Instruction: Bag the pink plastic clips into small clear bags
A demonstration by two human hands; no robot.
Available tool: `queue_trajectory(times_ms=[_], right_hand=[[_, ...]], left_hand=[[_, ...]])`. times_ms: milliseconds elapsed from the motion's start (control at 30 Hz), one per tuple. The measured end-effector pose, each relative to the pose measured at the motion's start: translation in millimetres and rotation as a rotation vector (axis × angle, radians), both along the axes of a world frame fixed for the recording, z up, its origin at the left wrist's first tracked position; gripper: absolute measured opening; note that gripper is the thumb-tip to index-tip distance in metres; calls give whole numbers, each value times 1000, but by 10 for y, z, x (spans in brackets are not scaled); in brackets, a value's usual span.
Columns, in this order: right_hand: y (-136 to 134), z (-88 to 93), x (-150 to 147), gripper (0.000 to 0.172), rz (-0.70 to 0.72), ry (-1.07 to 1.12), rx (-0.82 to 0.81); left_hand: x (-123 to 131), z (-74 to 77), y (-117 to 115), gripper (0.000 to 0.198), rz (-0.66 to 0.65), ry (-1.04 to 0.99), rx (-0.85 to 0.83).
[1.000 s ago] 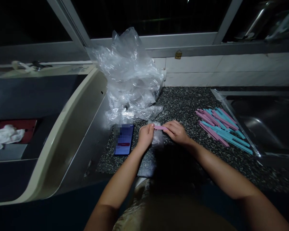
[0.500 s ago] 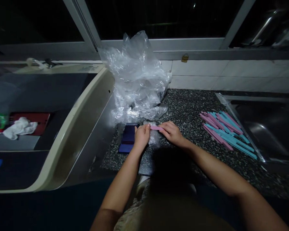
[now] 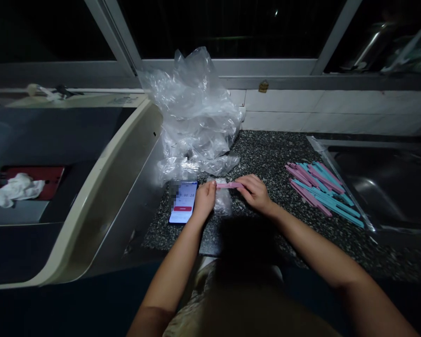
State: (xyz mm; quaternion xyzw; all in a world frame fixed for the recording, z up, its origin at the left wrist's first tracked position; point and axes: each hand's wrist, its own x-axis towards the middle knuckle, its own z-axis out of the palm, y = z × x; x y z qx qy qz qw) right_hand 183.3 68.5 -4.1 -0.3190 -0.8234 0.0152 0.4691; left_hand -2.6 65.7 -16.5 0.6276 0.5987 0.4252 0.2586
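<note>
Between my two hands is a slim pink plastic strip (image 3: 230, 185), held level above the dark speckled counter. It looks like a bag-sealing clip, but its exact kind is unclear. My left hand (image 3: 206, 196) pinches its left end with thumb and fingers. At the right end, the fingers of my right hand (image 3: 255, 192) are closed on it. Directly below lies a small clear plastic bag (image 3: 222, 204). A phone (image 3: 183, 206), its lit screen showing a timer and a red button, rests just left of my left hand. Similar pink and blue strips (image 3: 323, 189) lie in a loose pile to the right.
Crumpled clear plastic bags (image 3: 199, 112) are heaped at the back against the window wall. A large cream-and-grey machine (image 3: 126, 154) borders the left side, with a white crumpled cloth (image 3: 18, 189) on it. At right is a metal sink (image 3: 382, 187).
The phone's screen, dark before, is now lit. The pink strip shows more of its length between my hands, which have moved slightly apart. The view has shifted a little to the right.
</note>
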Motion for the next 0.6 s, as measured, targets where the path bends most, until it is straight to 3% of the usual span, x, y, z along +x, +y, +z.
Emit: queue_trajectory(times_ms=[600], right_hand=[[-186, 96, 398, 17, -68, 107, 3]], left_hand=[[35, 10, -24, 39, 2, -164, -47]])
